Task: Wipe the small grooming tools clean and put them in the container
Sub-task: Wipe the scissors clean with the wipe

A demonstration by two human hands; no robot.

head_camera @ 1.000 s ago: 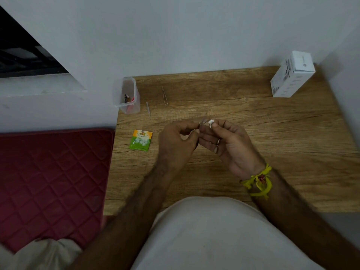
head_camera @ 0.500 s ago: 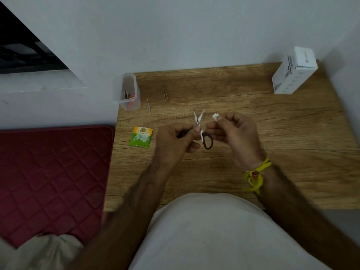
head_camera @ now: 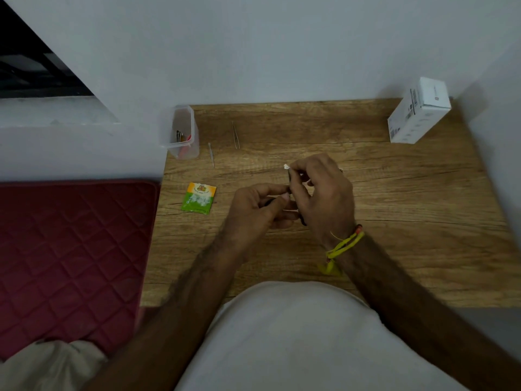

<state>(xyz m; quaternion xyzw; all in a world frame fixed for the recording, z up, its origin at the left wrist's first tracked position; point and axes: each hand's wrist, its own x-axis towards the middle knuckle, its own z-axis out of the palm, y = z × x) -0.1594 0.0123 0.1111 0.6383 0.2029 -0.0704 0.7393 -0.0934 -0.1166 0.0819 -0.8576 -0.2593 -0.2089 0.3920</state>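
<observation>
Centrally, above the middle of the tabletop (head_camera: 394,221), both hands meet around a small pair of scissors (head_camera: 289,180), of which only a dark sliver shows between the fingers; the blades' position cannot be told. The left hand (head_camera: 259,207), palm turned down and forearm reaching in from the near edge, curls its thumb and forefinger around the tool's lower part. The right hand (head_camera: 324,193) arches over it from the right, fingers bent, its fingertips pinching a small white wipe (head_camera: 286,166) against the tool's upper end. A yellow thread band (head_camera: 342,246) circles the right wrist. Further out, toward the far left corner, a clear plastic container (head_camera: 180,132) stands upright at the tabletop's left edge and holds a few thin tools, one of them red. Just to its right lie a slim pale stick (head_camera: 211,155) and, near it, tweezers (head_camera: 236,135), each flat on the wood. A green and orange sachet (head_camera: 198,197) lies near the left edge, left of the hands. A white box (head_camera: 420,111) stands in the far right corner. A maroon quilted mat (head_camera: 70,249) lies beyond the tabletop's left edge.
</observation>
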